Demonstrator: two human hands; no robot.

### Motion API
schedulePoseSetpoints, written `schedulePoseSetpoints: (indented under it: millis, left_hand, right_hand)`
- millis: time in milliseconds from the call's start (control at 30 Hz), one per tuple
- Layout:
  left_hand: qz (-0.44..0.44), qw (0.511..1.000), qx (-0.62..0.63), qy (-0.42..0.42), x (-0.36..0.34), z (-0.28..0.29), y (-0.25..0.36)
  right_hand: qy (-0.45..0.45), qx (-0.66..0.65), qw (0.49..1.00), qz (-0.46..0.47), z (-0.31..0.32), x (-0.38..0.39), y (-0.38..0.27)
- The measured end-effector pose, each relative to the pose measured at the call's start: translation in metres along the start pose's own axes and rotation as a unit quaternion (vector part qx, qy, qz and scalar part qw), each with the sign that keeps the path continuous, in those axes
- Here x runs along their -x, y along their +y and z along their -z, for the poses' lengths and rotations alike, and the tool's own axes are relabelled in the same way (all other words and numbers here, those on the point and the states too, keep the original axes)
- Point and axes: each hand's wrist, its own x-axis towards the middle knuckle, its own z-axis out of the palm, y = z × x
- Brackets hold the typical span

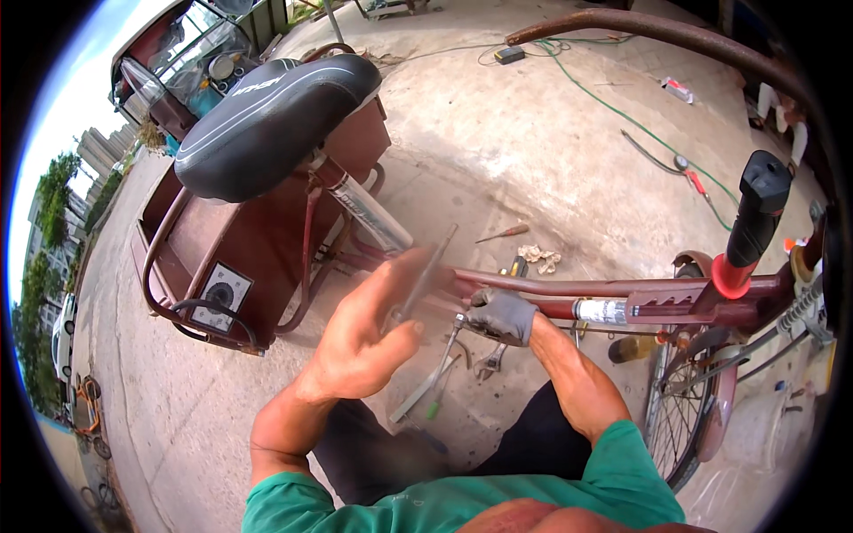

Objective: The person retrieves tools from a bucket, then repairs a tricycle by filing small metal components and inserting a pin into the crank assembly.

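My left hand (364,333), bare and slightly blurred, is closed around a slim grey metal rod (425,277) that slants up past the fingers. Its full shape is smeared by motion. My right hand (502,316) wears a grey glove and curls just under the maroon frame tube (551,288) of a cargo tricycle. What its fingers hold is hidden. Beside the gloved fingertips is the round head of a long-handled wrench (455,330); I cannot tell whether they touch it. An adjustable wrench (489,362) lies on the ground below that hand.
The tricycle's black saddle (275,124) and maroon cargo box (200,253) stand at left, its front wheel (675,409) at right. A screwdriver (504,233) and crumpled paper (539,258) lie beyond the frame. A green hose (613,115) crosses the concrete near a tire gauge (682,165).
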Motion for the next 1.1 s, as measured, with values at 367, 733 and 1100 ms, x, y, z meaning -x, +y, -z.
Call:
schedulePoseSetpoints:
  millis: [367,733,1100]
  left_hand:
    - [-0.039,0.967,-0.252,0.011,-0.020,0.001,0.006]
    - [-0.084,0.957,-0.264,-0.089,-0.029,0.032,0.007]
    - [-0.021,0.945,-0.326,0.011,-0.027,-0.010,0.030]
  right_hand:
    - [-0.001,-0.087,0.996,-0.027,-0.009,-0.003,0.026]
    - [0.005,-0.062,0.996,-0.069,-0.003,0.004,-0.008]
    - [-0.022,0.001,0.997,-0.071,0.009,0.005,-0.014]
